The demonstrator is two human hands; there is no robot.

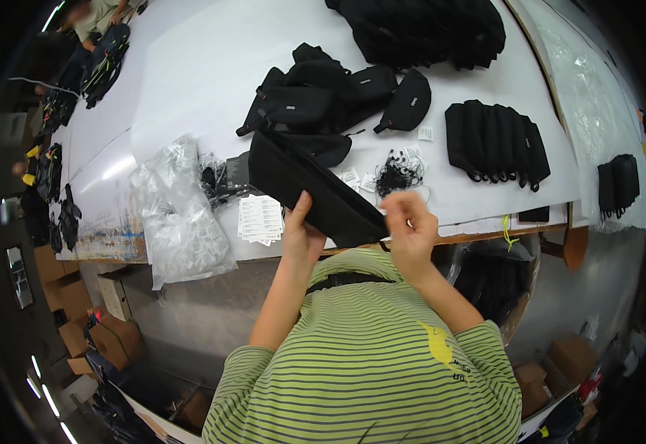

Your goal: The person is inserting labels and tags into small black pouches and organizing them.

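Observation:
My left hand (302,231) grips a flat black fabric pouch (309,186) by its lower edge and holds it tilted above the near edge of the white table (189,74). At the pouch's right corner, my right hand (410,226) has its fingertips pinched together; whatever is between them is too small to make out. A bundle of black cords (398,175) and small white tags (351,177) lie just beyond the hands. A stack of white paper cards (260,218) lies left of my left hand.
Loose black pouches (323,100) are piled mid-table, a bigger heap (426,29) behind. A neat row of folded pouches (494,140) lies right. Clear plastic bags (178,214) lie left. Another person (97,18) works far left. Cardboard boxes (78,311) stand below.

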